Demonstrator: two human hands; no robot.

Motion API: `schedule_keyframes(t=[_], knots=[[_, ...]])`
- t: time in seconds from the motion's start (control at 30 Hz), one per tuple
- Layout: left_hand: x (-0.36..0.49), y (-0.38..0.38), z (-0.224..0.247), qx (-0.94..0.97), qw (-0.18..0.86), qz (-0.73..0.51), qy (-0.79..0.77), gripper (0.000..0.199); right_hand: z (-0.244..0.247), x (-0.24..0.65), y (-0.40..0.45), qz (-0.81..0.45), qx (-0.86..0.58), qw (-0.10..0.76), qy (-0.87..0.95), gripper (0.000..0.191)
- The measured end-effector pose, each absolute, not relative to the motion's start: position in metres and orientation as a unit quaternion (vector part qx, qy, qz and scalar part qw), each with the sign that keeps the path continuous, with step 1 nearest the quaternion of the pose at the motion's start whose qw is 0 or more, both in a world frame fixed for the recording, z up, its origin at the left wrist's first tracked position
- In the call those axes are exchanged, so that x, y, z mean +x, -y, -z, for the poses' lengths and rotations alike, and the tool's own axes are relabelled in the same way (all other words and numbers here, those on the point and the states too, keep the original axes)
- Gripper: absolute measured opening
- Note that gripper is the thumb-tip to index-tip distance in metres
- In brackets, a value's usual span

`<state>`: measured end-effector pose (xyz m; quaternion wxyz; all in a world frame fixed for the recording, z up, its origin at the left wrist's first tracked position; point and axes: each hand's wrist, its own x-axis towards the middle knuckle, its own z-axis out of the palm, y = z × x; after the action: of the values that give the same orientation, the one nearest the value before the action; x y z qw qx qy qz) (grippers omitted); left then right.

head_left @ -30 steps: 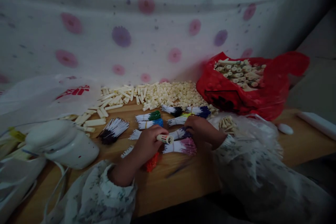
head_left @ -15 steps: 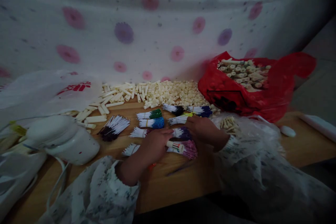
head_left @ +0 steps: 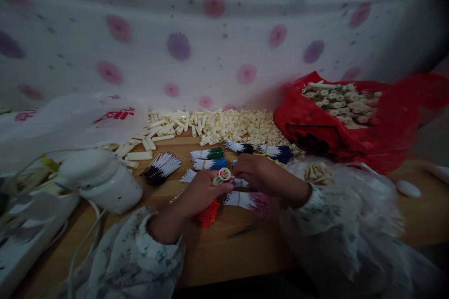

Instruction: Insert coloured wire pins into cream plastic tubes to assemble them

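My left hand (head_left: 200, 194) is closed round a cream pen barrel (head_left: 221, 176), its open end turned up with coloured bits inside. Close to that mouth, my right hand (head_left: 269, 178) pinches a thin pen refill (head_left: 233, 178) that looks purple; most of it is hidden by my fingers. Bundles of white refills with coloured ends lie around my hands: green (head_left: 214, 153), blue (head_left: 216, 163), pink (head_left: 257, 203) and red (head_left: 207, 215). Black (head_left: 243, 147) and dark blue (head_left: 282, 152) bundles lie farther back.
Cream barrels and small parts (head_left: 242, 126) are heaped along the back. A red bag (head_left: 315, 142) of pen barrels stands at right, beside a clear plastic bag (head_left: 354, 182). At left are a white appliance (head_left: 101, 182) with a cable and loose dark-ended refills (head_left: 163, 168).
My left hand has tilted the barrel's open end upward and uncovered the red bundle. My right hand has come down and left to the barrel with a refill. The view has shifted slightly left.
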<state>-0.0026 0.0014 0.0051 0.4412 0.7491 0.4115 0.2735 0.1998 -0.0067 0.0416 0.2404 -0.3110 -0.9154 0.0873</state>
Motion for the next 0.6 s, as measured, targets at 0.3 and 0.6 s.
schedule_keyframes(t=[0.3, 0.6], knots=[[-0.001, -0.002, 0.0, 0.639, 0.518, -0.388, -0.417, 0.026, -0.002, 0.189, -0.008, -0.402, -0.384, 0.477, 0.68, 0.023], [-0.001, 0.003, -0.004, 0.663, 0.533, -0.36, -0.382, 0.029, 0.001, 0.182, 0.002, -0.412, -0.349, 0.53, 0.653, 0.015]])
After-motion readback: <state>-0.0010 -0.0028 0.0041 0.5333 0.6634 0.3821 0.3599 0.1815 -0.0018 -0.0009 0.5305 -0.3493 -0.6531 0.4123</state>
